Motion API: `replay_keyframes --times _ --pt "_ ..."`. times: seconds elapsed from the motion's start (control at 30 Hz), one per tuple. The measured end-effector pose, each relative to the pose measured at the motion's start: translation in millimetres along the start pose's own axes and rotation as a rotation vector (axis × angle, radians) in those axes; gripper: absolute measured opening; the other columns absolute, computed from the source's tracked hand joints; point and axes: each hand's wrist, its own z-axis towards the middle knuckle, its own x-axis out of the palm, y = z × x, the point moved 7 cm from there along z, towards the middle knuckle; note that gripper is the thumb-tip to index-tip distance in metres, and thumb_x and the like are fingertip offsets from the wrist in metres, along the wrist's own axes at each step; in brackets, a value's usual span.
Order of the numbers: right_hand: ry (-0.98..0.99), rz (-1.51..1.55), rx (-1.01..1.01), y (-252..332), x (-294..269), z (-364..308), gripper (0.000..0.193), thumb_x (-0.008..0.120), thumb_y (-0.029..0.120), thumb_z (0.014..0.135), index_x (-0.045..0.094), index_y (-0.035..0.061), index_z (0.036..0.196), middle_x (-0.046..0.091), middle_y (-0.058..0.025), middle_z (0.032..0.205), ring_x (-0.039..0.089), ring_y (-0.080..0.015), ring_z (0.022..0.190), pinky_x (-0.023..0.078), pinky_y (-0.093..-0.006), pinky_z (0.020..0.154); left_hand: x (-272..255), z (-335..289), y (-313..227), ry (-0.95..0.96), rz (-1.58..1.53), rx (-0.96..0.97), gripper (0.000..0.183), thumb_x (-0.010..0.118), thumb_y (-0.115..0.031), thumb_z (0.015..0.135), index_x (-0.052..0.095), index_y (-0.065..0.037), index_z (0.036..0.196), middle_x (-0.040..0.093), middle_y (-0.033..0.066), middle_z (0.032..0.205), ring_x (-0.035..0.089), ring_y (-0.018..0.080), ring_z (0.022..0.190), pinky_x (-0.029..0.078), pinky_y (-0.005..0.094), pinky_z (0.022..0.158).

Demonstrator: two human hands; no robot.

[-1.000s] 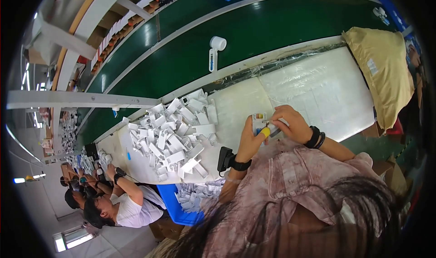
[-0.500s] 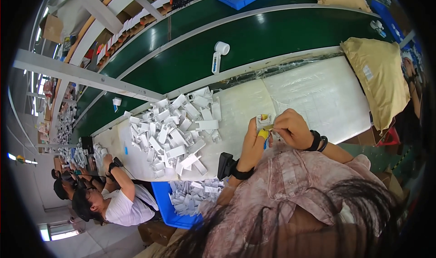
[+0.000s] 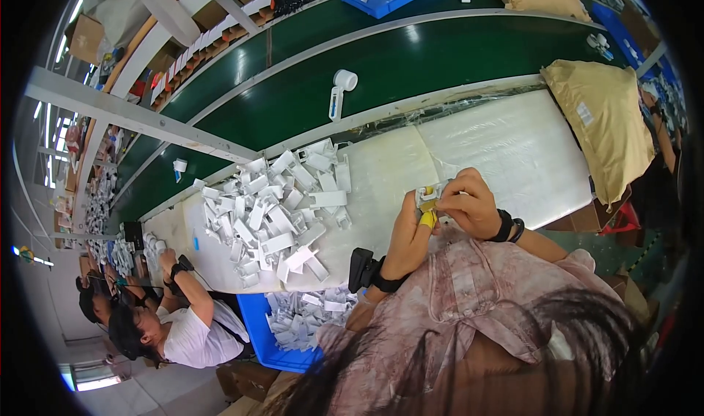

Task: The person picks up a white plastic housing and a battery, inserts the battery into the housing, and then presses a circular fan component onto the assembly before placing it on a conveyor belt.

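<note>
Close to my body, over the near edge of the padded table, my left hand grips a small white plastic housing, hollow side up, with a yellowish bit inside. Something bright yellow shows at that hand's thumb; whether it is a wrap or a held piece is unclear. My right hand meets the housing's near side, thumb and fingers pinched together. What sits in that pinch is too small and covered to name. Left of my hands lies a heap of white plastic housings.
A blue bin of white parts stands below the heap. Beyond the table runs a green conveyor carrying a white handheld device. A blue tray stands farther back. At right lies a tan sack. A co-worker works at left.
The view has shifted slightly, so the surroundings sit a little farther left. Both hands stay together at the housing, with only small finger movement. A blue bit by the left thumb no longer shows.
</note>
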Motion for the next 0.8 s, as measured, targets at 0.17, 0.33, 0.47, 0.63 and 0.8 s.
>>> replay_keyframes --times 0.17,0.33,0.47,0.63,0.8 --pt "0.02 -0.016 0.006 1 1 -2 0.027 0.075 0.0 0.07 0.068 0.0128 0.093 0.059 -0.0017 0.09 0.051 -0.0235 0.083 0.041 -0.0339 0.075 1 -3 -1 0.005 0.068 0.026 0.033 0.034 -0.001 0.092 0.042 0.0 0.124 0.055 0.0076 0.092 0.055 0.0123 0.075 0.048 0.0263 0.069" --pt "-0.015 0.057 0.036 -1 5 -3 0.024 0.075 0.001 0.072 0.067 0.011 0.093 0.059 -0.0034 0.089 0.051 -0.0243 0.083 0.041 -0.0344 0.075 1 -5 1 0.004 -0.063 0.065 0.03 0.037 -0.006 0.092 0.043 0.001 0.121 0.054 0.0058 0.086 0.052 0.0102 0.07 0.045 0.0241 0.062" --pt "-0.003 0.074 0.049 2 4 -2 0.024 0.076 0.001 0.072 0.066 0.0096 0.092 0.059 -0.0042 0.088 0.051 -0.0249 0.083 0.041 -0.0349 0.076 2 -7 -1 0.01 -0.131 0.131 0.028 0.041 -0.007 0.093 0.044 0.002 0.12 0.052 0.0039 0.084 0.048 0.0081 0.067 0.042 0.0219 0.057" --pt "-0.008 0.073 0.052 3 3 -3 0.024 0.075 0.0 0.072 0.066 0.0095 0.092 0.059 -0.0044 0.088 0.052 -0.0254 0.083 0.041 -0.0352 0.076 4 -8 0 -0.032 -0.084 0.154 0.026 0.044 -0.011 0.097 0.045 0.0 0.12 0.052 0.0025 0.084 0.047 0.0066 0.065 0.041 0.0207 0.055" --pt "-0.009 0.076 0.052 2 4 -4 0.024 0.074 -0.001 0.071 0.066 0.0091 0.092 0.059 -0.0044 0.087 0.052 -0.0258 0.083 0.041 -0.0354 0.077 3 -8 9 -0.053 -0.049 0.098 0.021 0.042 -0.01 0.099 0.047 -0.001 0.117 0.052 0.0016 0.081 0.048 0.0062 0.064 0.041 0.0211 0.054"
